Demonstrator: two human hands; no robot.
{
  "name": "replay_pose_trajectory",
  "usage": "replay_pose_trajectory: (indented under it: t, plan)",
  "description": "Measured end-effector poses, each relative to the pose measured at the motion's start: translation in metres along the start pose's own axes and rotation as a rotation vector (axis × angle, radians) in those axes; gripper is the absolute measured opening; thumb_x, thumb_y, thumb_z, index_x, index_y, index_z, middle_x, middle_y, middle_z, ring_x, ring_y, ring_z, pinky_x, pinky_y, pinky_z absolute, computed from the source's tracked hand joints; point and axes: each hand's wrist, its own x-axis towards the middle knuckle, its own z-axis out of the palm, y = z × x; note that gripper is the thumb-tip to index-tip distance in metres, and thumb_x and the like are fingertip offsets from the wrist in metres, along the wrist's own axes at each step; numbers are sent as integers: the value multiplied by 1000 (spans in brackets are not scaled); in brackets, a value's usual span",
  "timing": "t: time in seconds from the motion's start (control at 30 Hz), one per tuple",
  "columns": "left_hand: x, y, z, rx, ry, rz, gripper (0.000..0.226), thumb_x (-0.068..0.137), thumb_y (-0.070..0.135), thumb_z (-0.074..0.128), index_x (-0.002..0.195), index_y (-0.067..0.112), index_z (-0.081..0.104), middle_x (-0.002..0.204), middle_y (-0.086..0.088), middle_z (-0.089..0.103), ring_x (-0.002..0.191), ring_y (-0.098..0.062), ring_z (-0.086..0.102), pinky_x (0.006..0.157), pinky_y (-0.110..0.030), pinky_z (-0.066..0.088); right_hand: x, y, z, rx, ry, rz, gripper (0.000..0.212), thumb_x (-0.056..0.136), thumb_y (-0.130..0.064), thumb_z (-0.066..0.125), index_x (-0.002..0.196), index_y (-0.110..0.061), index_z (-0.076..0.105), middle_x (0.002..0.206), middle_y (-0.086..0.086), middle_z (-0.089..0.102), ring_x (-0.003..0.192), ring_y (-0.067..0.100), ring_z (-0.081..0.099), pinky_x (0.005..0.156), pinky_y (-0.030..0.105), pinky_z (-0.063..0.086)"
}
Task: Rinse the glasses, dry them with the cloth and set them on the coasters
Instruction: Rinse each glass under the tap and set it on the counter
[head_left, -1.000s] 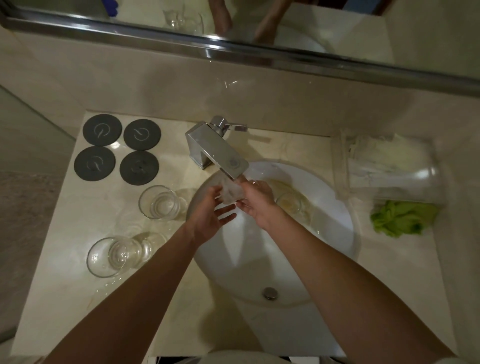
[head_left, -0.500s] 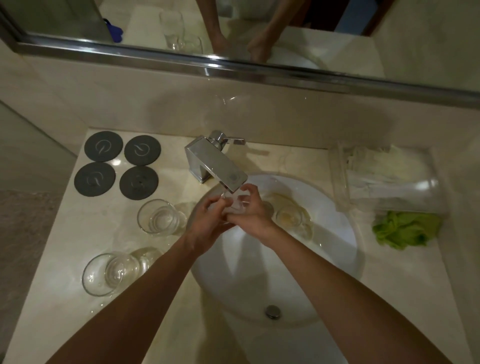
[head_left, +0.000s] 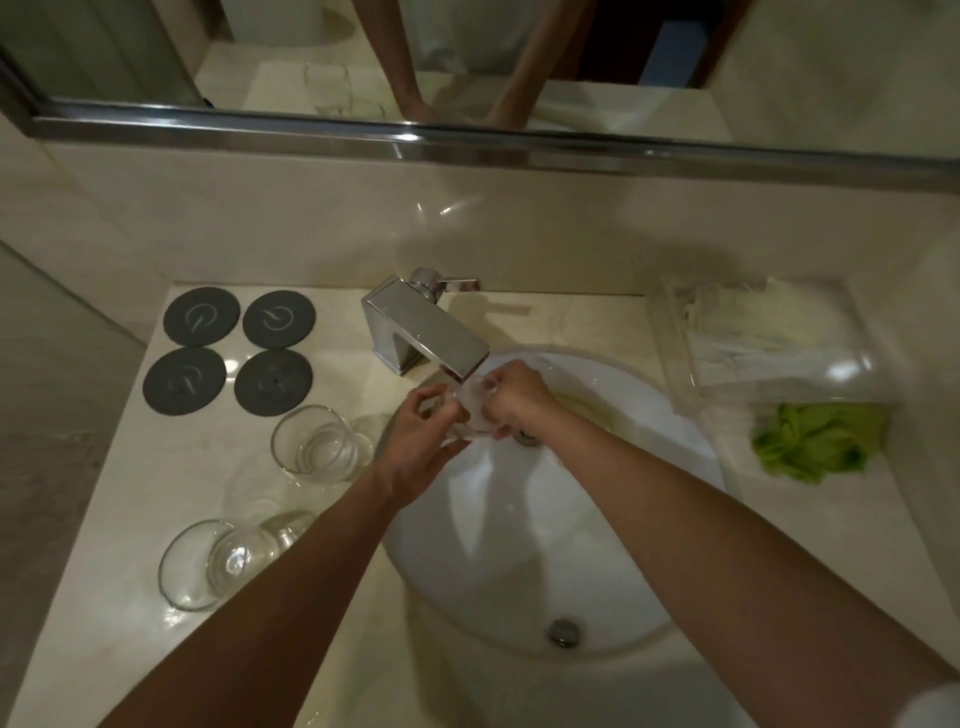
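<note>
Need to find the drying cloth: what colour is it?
Bright green crumpled cloth, seen in the head view.

Three glasses: one glass (head_left: 470, 410) held between the fingers (head_left: 431, 415) of both hands under the single tap (head_left: 426, 332), and two more, a near glass (head_left: 317, 441) and a far glass (head_left: 208, 564), on the counter (head_left: 130, 519) left of the fingers. Four dark coasters (head_left: 231, 351) lie beyond those. One green cloth (head_left: 815, 441) sits well right of the fingers. One basin (head_left: 649, 519).
</note>
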Motion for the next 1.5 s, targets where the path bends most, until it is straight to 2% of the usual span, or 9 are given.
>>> replay_pose_trajectory:
  t: [0.17, 0.33, 0.6, 0.83, 1.0, 1.1, 1.2, 1.43, 1.5]
  plan:
    - [3, -1, 4, -67, -7, -10, 40, 80, 1, 63, 116, 17, 56, 112, -18, 69, 107, -32, 67, 98, -46, 53, 13, -2, 4, -398, 334, -221, 20, 91, -27, 65, 106, -14, 69, 111, 10, 71, 98, 29, 70, 74, 34, 54]
    - [12, -6, 4, -119, -28, 56, 47, 83, -5, 62, 126, 10, 52, 101, -9, 73, 89, -21, 72, 88, -39, 57, 29, 6, 11, -380, 342, -202, 25, 94, -32, 60, 109, -15, 68, 113, 9, 70, 103, 29, 67, 82, 36, 56]
    - [4, -12, 2, -160, -14, 130, 60, 76, -2, 70, 131, 9, 48, 122, -18, 63, 97, -28, 69, 86, -38, 55, 13, 10, 18, 516, -248, 153, 26, 91, 0, 59, 109, -18, 65, 102, 10, 72, 91, 20, 63, 62, 29, 53]
    - [3, -14, -4, -117, 10, 108, 54, 82, -4, 65, 130, 13, 48, 124, -9, 58, 108, -27, 65, 100, -47, 51, 18, 17, 6, 82, 31, -263, 6, 96, -15, 63, 94, -13, 68, 94, 6, 72, 60, 20, 70, 43, 26, 54]
    - [3, -11, -4, -111, 59, 136, 60, 72, 3, 68, 128, 8, 50, 116, -8, 62, 101, -24, 65, 95, -46, 52, 9, 18, -1, 23, -218, -351, 16, 103, -14, 49, 112, -18, 62, 99, 3, 68, 75, 20, 74, 60, 27, 60]
    - [1, -15, 0, -124, 72, 140, 53, 81, -4, 66, 129, 12, 50, 117, -10, 64, 97, -22, 68, 81, -36, 56, 9, 23, 5, 303, -378, -245, 50, 95, 7, 49, 132, -26, 52, 121, 6, 66, 102, 24, 70, 75, 32, 60]
    - [3, -17, 2, -78, 71, 160, 56, 80, -1, 69, 130, 14, 49, 120, -12, 65, 102, -26, 68, 84, -37, 55, 7, 31, 5, 452, -387, -199, 59, 91, 14, 53, 131, -29, 49, 118, 7, 68, 94, 21, 71, 74, 32, 60]
    - [2, -6, 4, 60, 27, 123, 63, 63, 12, 76, 122, 12, 52, 123, -15, 62, 105, -29, 68, 92, -50, 56, 21, 27, -25, -460, -58, -599, 34, 100, -27, 54, 133, -28, 60, 109, 5, 74, 86, 22, 74, 81, 45, 60]
    - [1, -4, 6, 63, 28, 124, 61, 64, 16, 76, 120, 13, 53, 119, -13, 65, 101, -27, 69, 91, -45, 57, 21, 28, -24, -473, -17, -602, 31, 98, -26, 56, 128, -25, 63, 103, 3, 74, 78, 18, 74, 78, 42, 61]
